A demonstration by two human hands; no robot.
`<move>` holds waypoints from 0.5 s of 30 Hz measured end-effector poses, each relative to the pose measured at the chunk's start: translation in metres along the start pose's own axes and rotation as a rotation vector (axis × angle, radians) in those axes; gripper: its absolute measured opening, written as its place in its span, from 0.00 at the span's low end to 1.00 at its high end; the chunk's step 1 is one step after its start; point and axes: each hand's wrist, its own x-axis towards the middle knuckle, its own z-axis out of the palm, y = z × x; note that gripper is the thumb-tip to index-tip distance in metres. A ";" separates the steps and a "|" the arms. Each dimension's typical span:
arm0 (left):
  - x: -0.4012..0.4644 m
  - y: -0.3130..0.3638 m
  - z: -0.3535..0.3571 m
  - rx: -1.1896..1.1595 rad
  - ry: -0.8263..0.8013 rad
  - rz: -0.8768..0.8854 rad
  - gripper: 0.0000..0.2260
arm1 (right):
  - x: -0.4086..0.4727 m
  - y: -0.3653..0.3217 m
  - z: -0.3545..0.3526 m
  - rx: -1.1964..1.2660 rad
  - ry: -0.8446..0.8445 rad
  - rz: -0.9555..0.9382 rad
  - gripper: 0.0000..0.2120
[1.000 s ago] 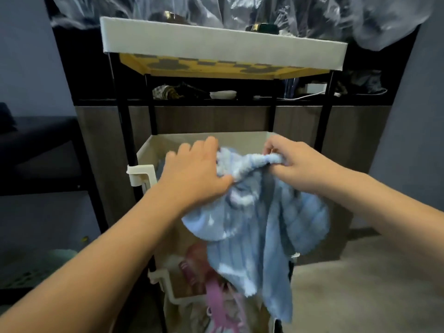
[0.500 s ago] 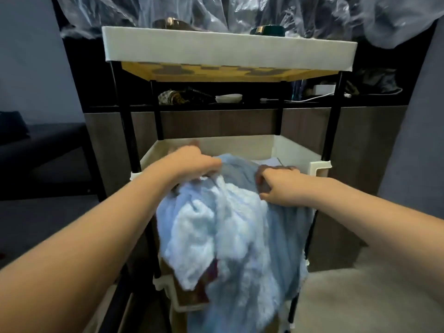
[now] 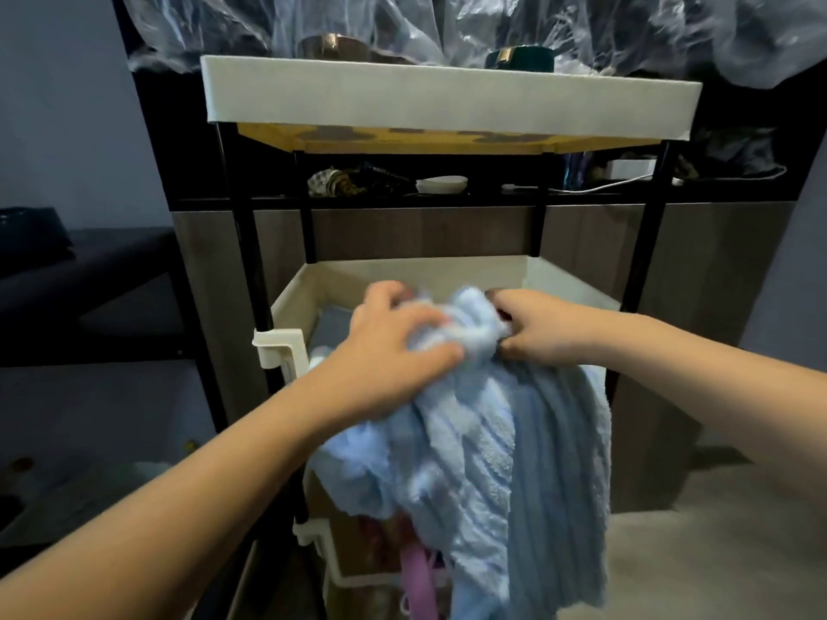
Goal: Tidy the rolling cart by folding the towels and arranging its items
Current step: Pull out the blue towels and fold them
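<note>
Hands closer together now; left hand (image 3: 394, 351), right hand (image 3: 532, 333) fingers grip blue towel (image 3: 492, 440) over cart tray (image 3: 286, 306).

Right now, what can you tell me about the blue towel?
The towel is light blue and fluffy, with ribbed stripes on one side. It is bunched up, not folded. Its top is gathered over the cart's middle tray, and the rest hangs down past the tray's front edge. The left hand and right hand both grip its top.
</note>
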 end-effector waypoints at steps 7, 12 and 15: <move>0.017 -0.001 0.013 0.162 0.201 -0.012 0.09 | -0.035 0.011 -0.029 -0.032 0.198 0.047 0.10; 0.033 0.007 0.000 0.689 0.594 0.494 0.14 | -0.046 -0.004 -0.043 0.748 -0.150 0.051 0.19; 0.046 0.006 -0.016 0.777 0.524 0.587 0.11 | -0.037 -0.002 -0.043 0.968 -0.148 0.123 0.23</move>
